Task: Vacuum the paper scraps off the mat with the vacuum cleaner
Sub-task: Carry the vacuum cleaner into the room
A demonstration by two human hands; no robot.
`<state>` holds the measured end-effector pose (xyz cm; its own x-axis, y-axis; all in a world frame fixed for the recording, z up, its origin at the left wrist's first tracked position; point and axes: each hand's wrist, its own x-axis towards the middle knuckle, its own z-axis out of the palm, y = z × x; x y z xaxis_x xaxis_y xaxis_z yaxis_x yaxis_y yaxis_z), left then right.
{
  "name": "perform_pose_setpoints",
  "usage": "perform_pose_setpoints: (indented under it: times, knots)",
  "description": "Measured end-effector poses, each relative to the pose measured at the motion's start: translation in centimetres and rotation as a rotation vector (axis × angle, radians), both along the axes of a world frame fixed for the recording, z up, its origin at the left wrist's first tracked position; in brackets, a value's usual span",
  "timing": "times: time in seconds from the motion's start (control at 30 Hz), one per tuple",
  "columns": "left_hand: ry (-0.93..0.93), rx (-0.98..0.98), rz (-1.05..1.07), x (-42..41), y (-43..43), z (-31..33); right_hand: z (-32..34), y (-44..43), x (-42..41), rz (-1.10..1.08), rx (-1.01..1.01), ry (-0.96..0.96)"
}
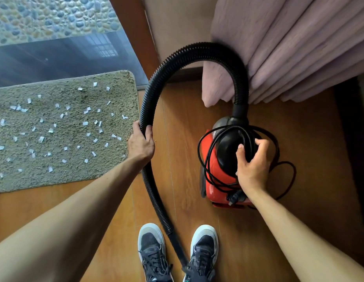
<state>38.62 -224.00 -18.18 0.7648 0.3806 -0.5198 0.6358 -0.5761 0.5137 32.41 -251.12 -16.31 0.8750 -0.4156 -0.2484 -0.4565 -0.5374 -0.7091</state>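
dozens of paper scraps are lying untouched on the shaggy mat, left of the red canister vacuum cleaner. the left hand is clamping its ribbed hose, the right hand closing on the coiled power cord atop it. setup is probably underway; next, the cord likely needs unwinding.

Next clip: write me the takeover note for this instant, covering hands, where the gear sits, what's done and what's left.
Left hand: closed around the black hose.
Right hand: gripping the coiled power cord on top of the red vacuum cleaner, which stands on the wooden floor right of the mat.
Done: nothing vacuumed; paper scraps cover the mat.
Left: free the cord, power up, vacuum the scraps.
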Motion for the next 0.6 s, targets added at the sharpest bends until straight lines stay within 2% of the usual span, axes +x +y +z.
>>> perform_pose_setpoints:
  times: [0.07, 0.2, 0.33, 0.47, 0.6]
  knots:
    - [0.066, 0.000, -0.001, 0.1, 0.3, 1.0, 0.9, -0.1, -0.1, 0.051, -0.021, 0.112]
    - [0.139, 0.050, -0.058, 0.0, 1.0, 3.0, 3.2, -0.6, 0.4, 0.229, -0.201, 0.320]
    - [0.159, 0.195, -0.281, 0.0, 1.3, 6.7, 6.8, -1.3, 1.9, 0.395, -0.241, 0.494]
    - [0.135, 0.414, -0.575, 0.7, 0.7, 13.0, 11.9, -1.8, 3.2, 0.529, -0.330, 0.507]
    - [0.061, 0.498, -0.734, 1.9, 0.4, 20.3, 18.2, -1.8, 4.4, 0.584, -0.334, 0.461]
